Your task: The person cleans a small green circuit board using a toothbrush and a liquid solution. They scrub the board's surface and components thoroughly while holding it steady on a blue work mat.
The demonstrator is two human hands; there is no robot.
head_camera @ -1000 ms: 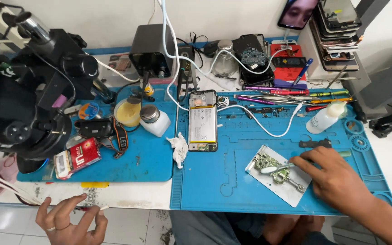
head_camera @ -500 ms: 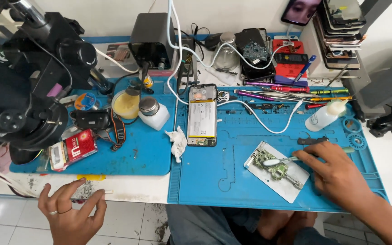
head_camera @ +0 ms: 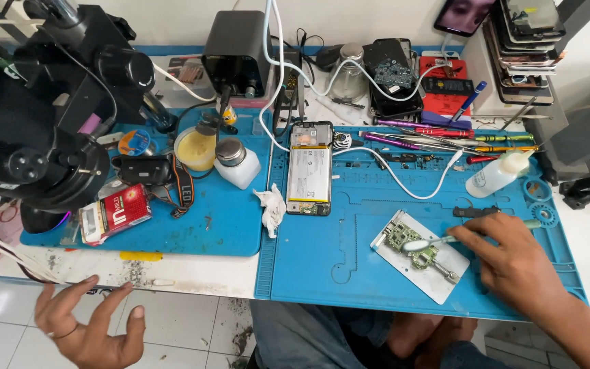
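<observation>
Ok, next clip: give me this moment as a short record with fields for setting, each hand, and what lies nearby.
Setting: cluttered repair bench with blue work mat
Right hand: holds a toothbrush, its bristles on the green circuit board
Board support: white plate on the mat
Left hand: open, empty, off the bench edge above the tiled floor
Nearby: opened phone with battery showing, crumpled tissue, squeeze bottle, microscope at left

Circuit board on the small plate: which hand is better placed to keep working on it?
Right. The right hand holds a brush on the circuit board; the left hand hangs empty off the table edge.
</observation>
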